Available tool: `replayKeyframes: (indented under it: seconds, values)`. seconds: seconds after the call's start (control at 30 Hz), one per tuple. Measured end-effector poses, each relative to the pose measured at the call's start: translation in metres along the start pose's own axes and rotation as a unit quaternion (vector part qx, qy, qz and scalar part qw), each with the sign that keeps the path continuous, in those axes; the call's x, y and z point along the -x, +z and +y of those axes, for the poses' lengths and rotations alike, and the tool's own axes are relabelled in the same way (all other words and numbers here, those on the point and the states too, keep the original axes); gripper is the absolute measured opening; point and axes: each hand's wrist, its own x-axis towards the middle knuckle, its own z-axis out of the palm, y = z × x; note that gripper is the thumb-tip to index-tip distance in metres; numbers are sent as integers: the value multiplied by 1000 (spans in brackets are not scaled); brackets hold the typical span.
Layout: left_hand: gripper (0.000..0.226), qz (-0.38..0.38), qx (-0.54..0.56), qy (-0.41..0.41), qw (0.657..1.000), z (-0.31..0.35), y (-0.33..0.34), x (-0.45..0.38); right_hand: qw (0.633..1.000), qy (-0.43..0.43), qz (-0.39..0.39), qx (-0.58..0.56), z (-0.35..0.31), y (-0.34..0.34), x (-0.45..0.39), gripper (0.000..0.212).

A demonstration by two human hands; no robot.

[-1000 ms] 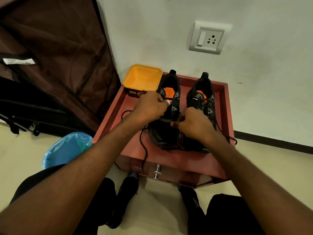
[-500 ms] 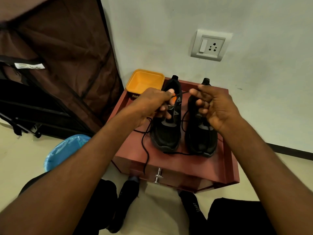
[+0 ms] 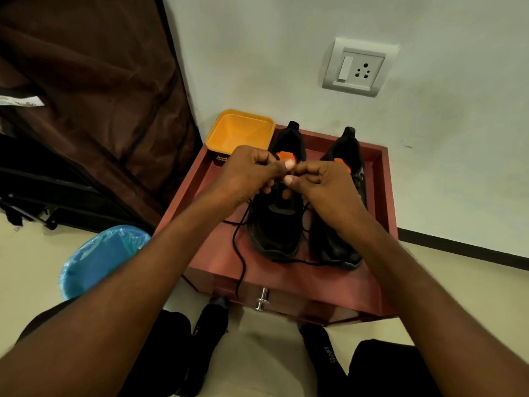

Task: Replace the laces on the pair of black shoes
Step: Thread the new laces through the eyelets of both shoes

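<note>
Nearest the camera, below both forearms, two feet in black socks (image 3: 209, 325) stand on the pale floor. Just beyond them is the front edge of the low red surface (image 3: 217, 253), with a metal drawer knob (image 3: 262, 299) under the hands. A loose black lace (image 3: 239, 253) trails from beneath the left hand, across the surface and over its front edge; another stretch lies in front of the toes of both shoes.

The left hand (image 3: 246, 174) and right hand (image 3: 320, 183) meet fingertip to fingertip above the left shoe (image 3: 274, 224), each with fingers curled in and thumb pressed to forefinger in a pinch. What they pinch is too small to make out. The right shoe (image 3: 343, 230) stands just beside, under the right wrist. Both shoes are black with orange at the tongue and heels toward the wall.

Beyond the left hand an empty orange tub (image 3: 240, 130) sits at the surface's far corner. Left of the left forearm is a blue-lined bin (image 3: 100, 259). High beyond the right hand, a wall socket (image 3: 357, 67).
</note>
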Motion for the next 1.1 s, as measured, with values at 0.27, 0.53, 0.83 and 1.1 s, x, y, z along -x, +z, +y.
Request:
replayKeyframes:
  seconds: [0.27, 0.53, 0.83, 1.1]
  values:
    - [7, 56, -148, 30, 987, -22, -15, -18, 993, 50, 94, 46, 28, 2, -11, 14]
    - [79, -97, -324, 95, 936, -55, -12, -24, 979, 0, 41, 200, 29, 19, -16, 13]
    - [68, -62, -294, 89, 950, -53, -7, -19, 960, 13, 49, 276, 35, 24, -8, 20]
    - [56, -55, -288, 88, 952, -53, -9, -17, 991, 69, 48, 108, 45, 36, -9, 9]
